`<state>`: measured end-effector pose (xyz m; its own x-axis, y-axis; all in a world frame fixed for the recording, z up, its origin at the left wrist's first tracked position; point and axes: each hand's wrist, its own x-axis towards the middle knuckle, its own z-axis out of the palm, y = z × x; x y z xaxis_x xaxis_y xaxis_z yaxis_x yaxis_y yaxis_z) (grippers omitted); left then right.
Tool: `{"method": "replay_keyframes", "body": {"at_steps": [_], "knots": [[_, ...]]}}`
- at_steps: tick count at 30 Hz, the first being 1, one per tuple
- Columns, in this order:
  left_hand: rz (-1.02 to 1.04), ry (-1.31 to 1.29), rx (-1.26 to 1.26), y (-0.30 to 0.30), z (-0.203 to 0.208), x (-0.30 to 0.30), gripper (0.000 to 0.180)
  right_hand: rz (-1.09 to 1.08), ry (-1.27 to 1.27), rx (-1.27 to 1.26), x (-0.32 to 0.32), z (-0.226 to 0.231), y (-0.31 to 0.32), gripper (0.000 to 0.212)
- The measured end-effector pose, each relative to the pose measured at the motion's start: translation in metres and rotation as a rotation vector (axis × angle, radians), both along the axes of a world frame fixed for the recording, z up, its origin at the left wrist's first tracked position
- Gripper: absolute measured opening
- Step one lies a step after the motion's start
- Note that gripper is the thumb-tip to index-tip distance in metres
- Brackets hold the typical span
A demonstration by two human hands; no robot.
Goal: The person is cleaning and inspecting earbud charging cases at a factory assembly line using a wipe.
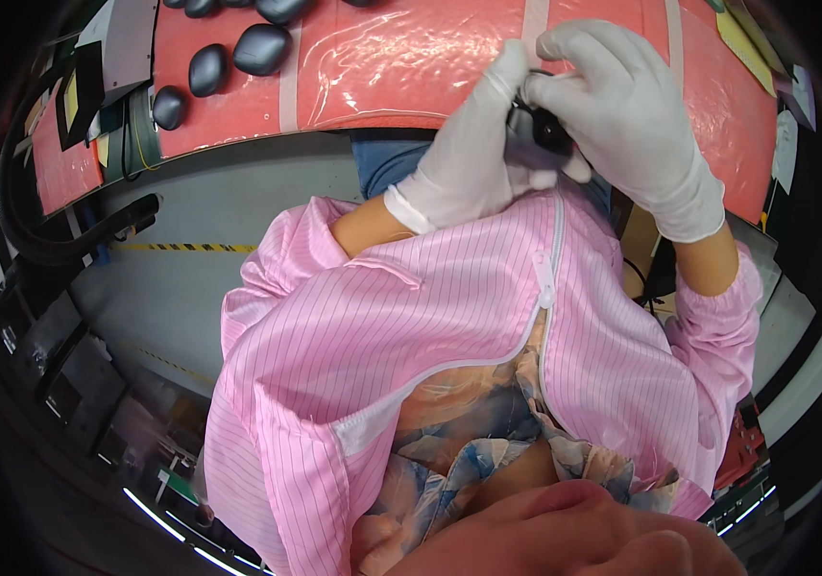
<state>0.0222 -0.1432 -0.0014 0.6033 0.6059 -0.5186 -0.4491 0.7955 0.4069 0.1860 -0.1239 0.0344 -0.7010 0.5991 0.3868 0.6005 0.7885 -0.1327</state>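
Together our gloved hands meet over the near edge of the red mat [411, 67], both closed on a small black part [543, 130] held between them. Our left hand [464, 158] grips it from below, fingers curled up along its side; our right hand [622, 106] clamps over it from above. Most of the part is hidden by the gloves, so its shape seems rounded, though we cannot tell for sure. Well left of the part, on the same mat, lie several dark oval shells [262, 48]. Nearer us than the mat, our pink striped coat [488, 326] hangs half unzipped.
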Motion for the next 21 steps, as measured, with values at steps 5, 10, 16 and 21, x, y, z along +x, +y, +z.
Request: {"method": "replay_keyframes", "body": {"at_steps": [5, 10, 16, 21], "knots": [[0.075, 0.004, -0.014, 0.006, -0.019, -0.004, 0.063, -0.167, -0.189, -0.147, 0.024, -0.015, -0.002, 0.024], [0.052, -0.051, -0.138, 0.016, -0.013, -0.009, 0.071, -0.162, 0.11, -0.24, 0.028, -0.002, 0.016, 0.018], [0.122, 0.118, -0.054, 0.02, -0.009, -0.007, 0.074, -0.126, -0.168, -0.275, 0.007, -0.006, 0.013, 0.016], [0.111, -0.209, -0.222, 0.02, -0.021, -0.013, 0.07, -0.225, 0.115, -0.612, 0.048, -0.012, 0.011, 0.023]]}}
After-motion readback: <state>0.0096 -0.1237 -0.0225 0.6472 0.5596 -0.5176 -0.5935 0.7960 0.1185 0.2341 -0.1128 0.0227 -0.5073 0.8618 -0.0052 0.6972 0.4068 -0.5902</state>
